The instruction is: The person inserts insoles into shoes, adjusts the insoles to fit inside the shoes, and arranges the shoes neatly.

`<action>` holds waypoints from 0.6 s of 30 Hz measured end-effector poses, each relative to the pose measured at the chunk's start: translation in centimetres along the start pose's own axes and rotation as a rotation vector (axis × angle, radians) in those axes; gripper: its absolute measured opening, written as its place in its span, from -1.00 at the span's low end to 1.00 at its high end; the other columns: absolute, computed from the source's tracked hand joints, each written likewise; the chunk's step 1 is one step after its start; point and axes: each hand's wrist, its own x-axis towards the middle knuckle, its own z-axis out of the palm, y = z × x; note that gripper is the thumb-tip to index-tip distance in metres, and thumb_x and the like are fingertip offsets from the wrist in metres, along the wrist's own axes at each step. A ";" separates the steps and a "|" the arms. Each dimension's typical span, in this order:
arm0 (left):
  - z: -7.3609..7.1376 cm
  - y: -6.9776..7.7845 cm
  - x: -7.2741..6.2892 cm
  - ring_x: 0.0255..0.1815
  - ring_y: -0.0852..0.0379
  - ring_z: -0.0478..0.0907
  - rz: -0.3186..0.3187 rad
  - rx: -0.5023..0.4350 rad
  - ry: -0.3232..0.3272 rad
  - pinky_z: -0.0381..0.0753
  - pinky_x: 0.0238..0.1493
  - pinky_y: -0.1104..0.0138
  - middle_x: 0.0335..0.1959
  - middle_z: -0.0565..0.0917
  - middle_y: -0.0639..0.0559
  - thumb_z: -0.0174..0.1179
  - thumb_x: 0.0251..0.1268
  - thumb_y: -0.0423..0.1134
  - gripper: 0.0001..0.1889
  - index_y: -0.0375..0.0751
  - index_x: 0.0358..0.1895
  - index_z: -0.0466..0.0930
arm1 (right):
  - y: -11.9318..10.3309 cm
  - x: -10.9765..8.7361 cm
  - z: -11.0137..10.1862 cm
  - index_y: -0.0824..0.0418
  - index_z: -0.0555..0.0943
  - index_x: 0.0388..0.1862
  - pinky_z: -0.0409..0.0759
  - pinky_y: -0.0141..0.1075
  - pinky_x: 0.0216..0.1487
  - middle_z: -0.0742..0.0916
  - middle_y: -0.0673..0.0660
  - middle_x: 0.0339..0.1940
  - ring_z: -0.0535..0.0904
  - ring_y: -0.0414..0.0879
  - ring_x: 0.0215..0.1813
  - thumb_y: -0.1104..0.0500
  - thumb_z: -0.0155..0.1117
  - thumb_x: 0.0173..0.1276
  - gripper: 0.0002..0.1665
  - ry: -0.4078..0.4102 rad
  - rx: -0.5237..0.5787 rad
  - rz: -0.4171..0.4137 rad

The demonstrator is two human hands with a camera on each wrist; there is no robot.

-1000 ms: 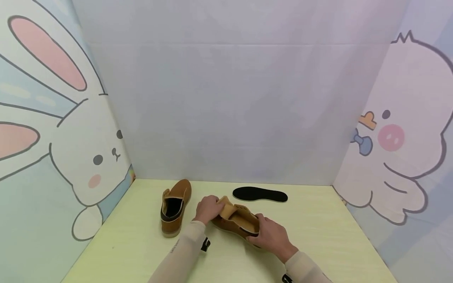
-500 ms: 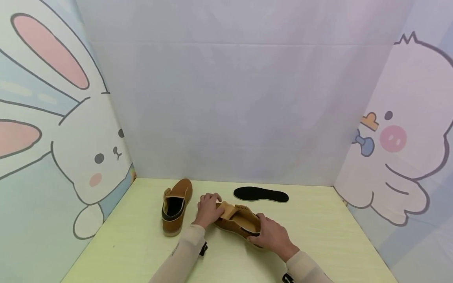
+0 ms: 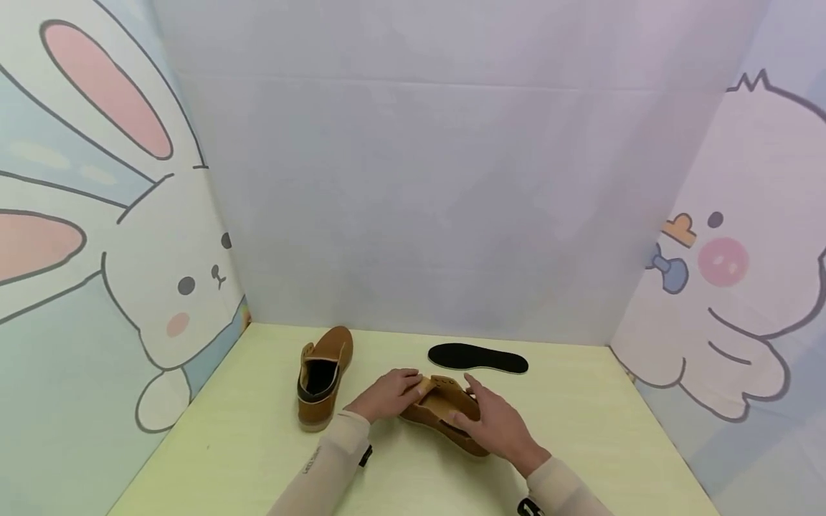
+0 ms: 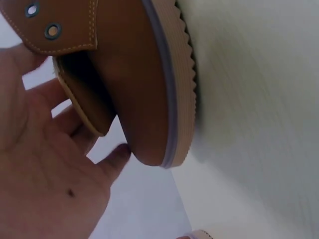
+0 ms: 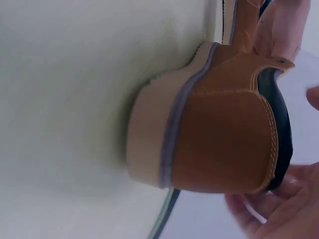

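A brown lace-less shoe (image 3: 445, 430) stands on the table between my hands, its toe to the left and its opening upward. My left hand (image 3: 390, 394) holds it at the front, with fingers behind the tongue (image 4: 82, 99) and the little finger touching the toe in the left wrist view. My right hand (image 3: 500, 430) is spread over the heel end, thumb and forefinger apart. In the right wrist view some of its fingers touch the heel collar (image 5: 281, 154); the thumb stands clear. A tan lining shows inside the shoe.
A black insole (image 3: 477, 357) lies flat behind the shoe, near the back wall (image 3: 426, 215). Another brown shoe (image 3: 335, 344), dark inside, stands to the left with its toe pointing away. Printed cartoon panels border the pale table (image 3: 213, 459) on both sides.
My left hand has moved right over the shoe's tongue, lowering it. The right hand has loosened from the heel, its fingers spreading. The insole and other shoe stay put.
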 end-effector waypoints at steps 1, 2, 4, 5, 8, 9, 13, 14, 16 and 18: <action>-0.1 0.0 -0.2 0.44 -0.19 0.35 0.009 0.009 -0.014 0.28 0.39 -0.08 0.43 0.43 -0.20 -0.07 0.66 0.01 -0.46 -0.33 0.41 0.46 | 0.0 0.0 -0.2 0.18 0.28 0.59 0.54 0.13 0.14 0.60 0.21 0.31 0.58 0.16 0.25 -0.36 0.22 0.41 -0.02 0.018 0.004 -0.034; -0.2 0.0 -0.3 0.45 -0.19 0.33 0.015 0.020 -0.026 0.24 0.40 -0.13 0.45 0.40 -0.19 -0.09 0.65 0.07 -0.42 -0.32 0.43 0.43 | 0.0 0.1 -0.3 0.16 0.30 0.58 0.53 0.14 0.17 0.59 0.20 0.33 0.56 0.16 0.28 -0.30 0.19 0.46 -0.10 0.029 0.002 -0.069; -0.3 -0.1 -0.6 0.49 -0.18 0.26 0.006 0.007 -0.050 0.14 0.42 -0.21 0.51 0.34 -0.16 -0.14 0.64 0.16 -0.34 -0.28 0.49 0.36 | 0.1 0.4 -0.3 0.14 0.32 0.58 0.51 0.13 0.21 0.55 0.18 0.39 0.52 0.17 0.32 -0.18 0.17 0.53 -0.22 0.024 -0.032 -0.131; -0.4 -0.2 -0.7 0.51 -0.19 0.23 0.002 -0.006 -0.060 0.09 0.42 -0.26 0.53 0.31 -0.14 -0.14 0.62 0.20 -0.31 -0.27 0.51 0.33 | 0.0 0.5 -0.3 0.14 0.32 0.58 0.50 0.13 0.22 0.53 0.17 0.41 0.51 0.17 0.35 -0.13 0.17 0.54 -0.26 0.014 -0.059 -0.155; -0.3 -0.8 -1.1 0.54 -0.20 0.17 -0.009 -0.046 -0.083 0.00 0.41 -0.32 0.57 0.25 -0.12 -0.06 0.56 0.26 -0.24 -0.24 0.56 0.25 | 0.0 1.0 -0.1 0.16 0.32 0.58 0.50 0.09 0.25 0.49 0.14 0.46 0.48 0.15 0.38 -0.01 0.19 0.54 -0.29 -0.012 -0.130 -0.182; -0.3 -1.0 -1.2 0.55 -0.18 0.15 -0.013 -0.051 -0.092 -0.02 0.42 -0.32 0.58 0.23 -0.10 -0.03 0.53 0.28 -0.21 -0.21 0.57 0.23 | -0.1 1.2 -0.1 0.18 0.33 0.57 0.51 0.08 0.24 0.50 0.15 0.46 0.49 0.15 0.37 0.02 0.20 0.53 -0.29 -0.012 -0.145 -0.183; 0.1 -1.6 -1.3 0.56 -0.10 0.15 -0.010 -0.032 -0.094 -0.02 0.44 -0.29 0.59 0.22 -0.01 0.16 0.37 0.32 -0.14 -0.08 0.59 0.23 | -0.1 1.6 0.2 0.27 0.35 0.54 0.56 0.06 0.18 0.54 0.19 0.41 0.54 0.16 0.31 0.10 0.25 0.48 -0.29 0.012 -0.183 -0.154; 0.2 -1.6 -1.3 0.56 -0.08 0.16 -0.003 -0.015 -0.089 0.00 0.44 -0.28 0.58 0.23 0.01 0.19 0.33 0.34 -0.13 -0.04 0.58 0.24 | -0.2 1.7 0.3 0.28 0.35 0.53 0.57 0.06 0.16 0.55 0.20 0.39 0.55 0.17 0.29 0.11 0.25 0.47 -0.29 0.017 -0.188 -0.145; 0.4 -1.6 -1.2 0.55 -0.05 0.17 0.007 0.014 -0.077 0.02 0.44 -0.26 0.58 0.23 0.02 0.24 0.25 0.36 -0.10 0.03 0.58 0.25 | -0.1 1.9 0.3 0.30 0.33 0.54 0.59 0.06 0.11 0.56 0.21 0.38 0.57 0.17 0.26 0.13 0.28 0.45 -0.26 0.020 -0.187 -0.125; 0.4 -1.4 -1.2 0.54 -0.05 0.18 0.019 0.053 -0.067 0.07 0.43 -0.24 0.57 0.24 0.02 0.26 0.18 0.39 -0.06 0.06 0.58 0.25 | -0.1 2.1 0.3 0.30 0.31 0.55 0.60 0.05 0.09 0.56 0.22 0.36 0.59 0.17 0.23 0.14 0.29 0.43 -0.23 0.012 -0.187 -0.104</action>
